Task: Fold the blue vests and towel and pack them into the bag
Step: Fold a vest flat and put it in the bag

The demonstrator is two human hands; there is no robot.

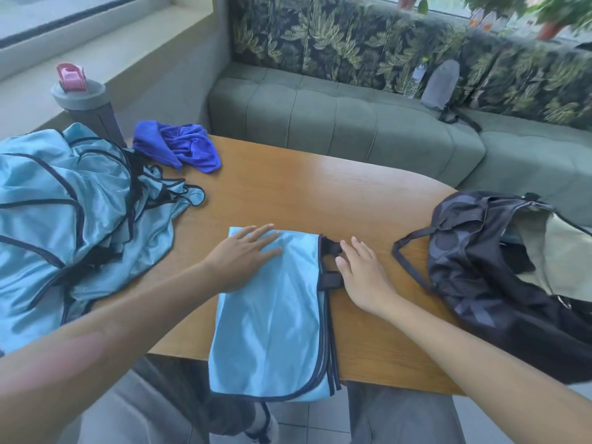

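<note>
A light blue vest with dark trim lies folded lengthwise on the wooden table, its lower end hanging over the front edge. My left hand presses flat on its upper left part. My right hand rests with straight fingers at the vest's right edge, beside its dark straps. A heap of unfolded light blue vests covers the table's left side. A crumpled dark blue towel lies at the back left. The dark bag sits open on the right.
A grey bottle with a pink lid stands behind the vest heap. A green bench runs behind the table, with a water bottle and a grey pouch on it. The bag's strap loops onto the table.
</note>
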